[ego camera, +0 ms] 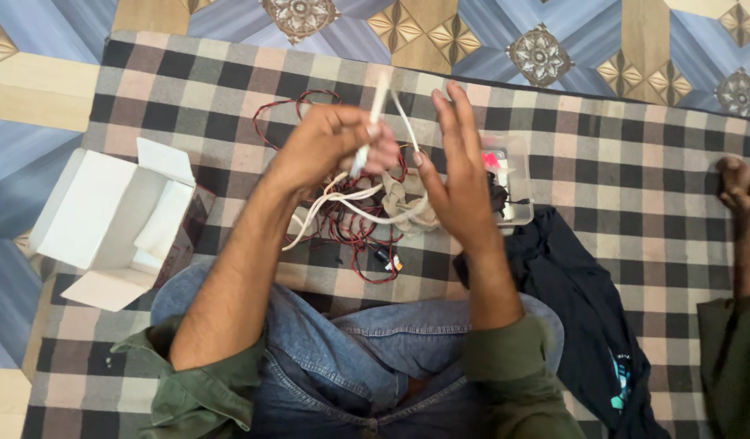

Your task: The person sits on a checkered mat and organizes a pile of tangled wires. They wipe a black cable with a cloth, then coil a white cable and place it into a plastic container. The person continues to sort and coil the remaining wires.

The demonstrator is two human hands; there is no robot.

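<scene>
1. I am closing my left hand (330, 142) into a loose fist around a white cable (367, 142), pinching it between thumb and curled fingers; the cable is standing up out of the fist and blurring at its top end.
2. I am holding my right hand (456, 175) open, fingers straight and spread slightly, palm turned toward the left hand. A thin white strand is passing just beside its fingertips; I cannot tell whether it is touching them.
3. The white cable is hanging down from my left hand into the tangle of red and black wires (350, 223), which is lying on the checked blanket (635, 162) directly below both hands.
4. A clear plastic box (513, 183) is sitting just right of the tangle, partly hidden behind my right hand.
5. An open white cardboard box (115, 219) is lying well left of the tangle.
6. A dark cloth (578, 284) is lying right of the tangle, below the plastic box.
7. Another person's foot (741, 191) is resting far right of the tangle.
</scene>
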